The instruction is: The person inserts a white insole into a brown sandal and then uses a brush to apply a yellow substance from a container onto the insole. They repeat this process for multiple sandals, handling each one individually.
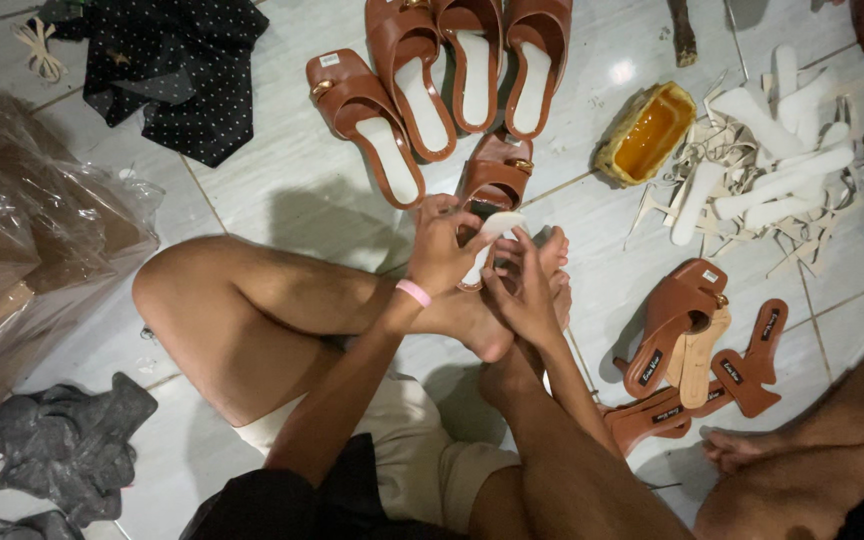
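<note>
- Foreground: the person sits cross-legged on the tiled floor.
- Left hand and right hand, close together over the feet, both clamp a brown sandal and press a white insole into its footbed.
- The insole looks thin, light and flexible, best pinched at its edges; the sandal is probably stiffer, best gripped at the sole. Fingers partly hide the contact.
- Beyond: a row of finished sandals, a yellow glue tub, loose insoles.

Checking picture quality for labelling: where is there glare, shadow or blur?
Head view: glare spot on the floor tile; soft shadow under the hands; corners darker; plastic bag reflects light; sandal reasonably sharp.
</note>
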